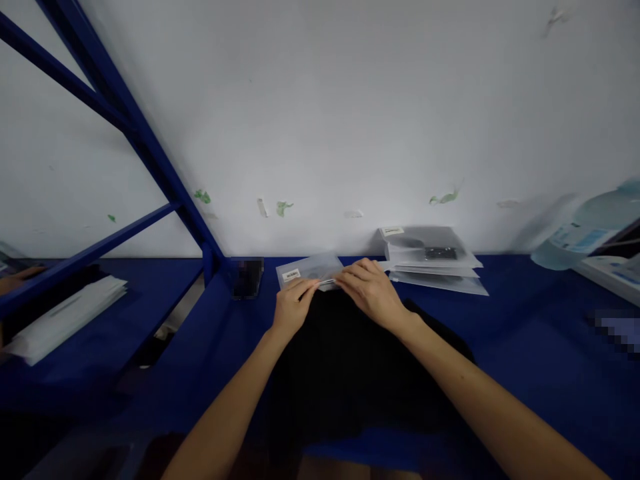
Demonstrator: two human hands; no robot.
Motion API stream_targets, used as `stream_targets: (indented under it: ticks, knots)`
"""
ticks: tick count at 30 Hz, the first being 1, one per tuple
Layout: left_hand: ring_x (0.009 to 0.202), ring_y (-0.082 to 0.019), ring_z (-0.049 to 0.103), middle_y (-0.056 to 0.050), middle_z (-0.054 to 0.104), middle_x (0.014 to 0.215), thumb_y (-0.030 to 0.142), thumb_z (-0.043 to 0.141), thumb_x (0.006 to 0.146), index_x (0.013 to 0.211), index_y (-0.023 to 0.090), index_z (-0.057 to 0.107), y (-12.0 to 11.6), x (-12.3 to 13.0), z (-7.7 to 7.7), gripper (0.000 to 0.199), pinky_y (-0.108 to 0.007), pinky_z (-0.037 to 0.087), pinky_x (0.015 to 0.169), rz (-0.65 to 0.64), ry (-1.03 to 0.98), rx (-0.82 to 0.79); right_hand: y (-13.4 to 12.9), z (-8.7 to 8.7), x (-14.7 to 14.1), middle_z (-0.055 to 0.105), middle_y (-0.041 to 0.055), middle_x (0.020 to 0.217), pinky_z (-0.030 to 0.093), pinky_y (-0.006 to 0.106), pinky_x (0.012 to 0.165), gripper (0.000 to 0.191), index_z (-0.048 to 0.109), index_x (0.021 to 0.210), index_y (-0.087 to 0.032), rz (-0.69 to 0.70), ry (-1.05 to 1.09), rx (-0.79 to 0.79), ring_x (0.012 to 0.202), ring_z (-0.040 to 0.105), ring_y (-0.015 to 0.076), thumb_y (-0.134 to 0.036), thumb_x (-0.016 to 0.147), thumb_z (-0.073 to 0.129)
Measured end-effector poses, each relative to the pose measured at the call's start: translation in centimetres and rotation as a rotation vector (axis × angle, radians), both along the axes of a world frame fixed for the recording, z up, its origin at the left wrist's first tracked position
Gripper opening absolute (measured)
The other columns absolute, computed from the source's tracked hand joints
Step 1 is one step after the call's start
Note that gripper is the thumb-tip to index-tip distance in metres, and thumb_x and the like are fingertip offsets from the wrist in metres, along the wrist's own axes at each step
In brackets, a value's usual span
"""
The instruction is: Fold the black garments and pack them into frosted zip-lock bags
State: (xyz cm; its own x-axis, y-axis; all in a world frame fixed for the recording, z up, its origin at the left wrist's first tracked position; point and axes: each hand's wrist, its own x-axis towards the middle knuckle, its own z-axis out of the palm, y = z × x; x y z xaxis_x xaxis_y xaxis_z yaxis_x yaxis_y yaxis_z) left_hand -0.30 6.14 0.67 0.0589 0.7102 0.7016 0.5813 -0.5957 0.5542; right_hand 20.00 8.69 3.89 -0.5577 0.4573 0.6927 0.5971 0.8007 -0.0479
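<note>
Black cloth [350, 367] lies spread on the blue table in front of me. At its far edge my left hand [295, 303] and my right hand [370, 290] are close together, fingers closed. Between their fingertips is a small, thin, pale item, too small to make out. Just behind my hands lies a clear plastic bag [307, 268] with a barcode label. Right of it, against the wall, sits a stack of translucent bags [435, 267], the top one with a label and something dark inside.
A black phone [247, 279] lies left of the bag. A large water bottle [583, 230] leans at the right, beside a white box [613, 277]. Blue frame bars [155, 173] rise at the left, and beyond them are white bags [70, 317] and part of another person's hand.
</note>
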Motion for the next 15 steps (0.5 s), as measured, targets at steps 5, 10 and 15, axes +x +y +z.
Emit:
stream_targets:
  ticks: [5, 10, 15]
  knots:
    - [0.085, -0.020, 0.069, -0.005, 0.075, 0.091, 0.024, 0.058, 0.090, 0.093, 0.023, 0.074, 0.1, -0.3, 0.2, 0.017, -0.034, 0.054, 0.082, 0.023, 0.011, 0.037, 1.5, -0.5, 4.5, 0.069, 0.0052, 0.094, 0.037, 0.034, 0.077, 0.021, 0.067, 0.102, -0.019, -0.118, 0.026, 0.044, 0.086, 0.051, 0.0187, -0.026, 0.094, 0.050]
    - [0.086, -0.019, 0.069, -0.004, 0.075, 0.091, 0.023, 0.058, 0.089, 0.093, 0.023, 0.075, 0.2, -0.3, 0.0, 0.017, -0.033, 0.054, 0.083, 0.047, 0.011, 0.040, 2.3, -0.9, 7.2, 0.071, 0.0034, 0.093, 0.037, 0.033, 0.076, 0.020, 0.069, 0.099, -0.021, -0.240, 0.029, 0.109, 0.085, 0.051, 0.0194, -0.028, 0.093, 0.051]
    - [0.085, -0.019, 0.069, -0.004, 0.075, 0.090, 0.024, 0.058, 0.089, 0.093, 0.023, 0.075, 0.2, -0.3, -0.1, 0.017, -0.033, 0.054, 0.083, 0.057, 0.007, 0.033, 2.5, -1.0, 8.1, 0.071, 0.0035, 0.092, 0.036, 0.033, 0.073, 0.021, 0.070, 0.097, -0.020, -0.323, 0.014, 0.171, 0.085, 0.052, 0.0202, -0.029, 0.093, 0.051]
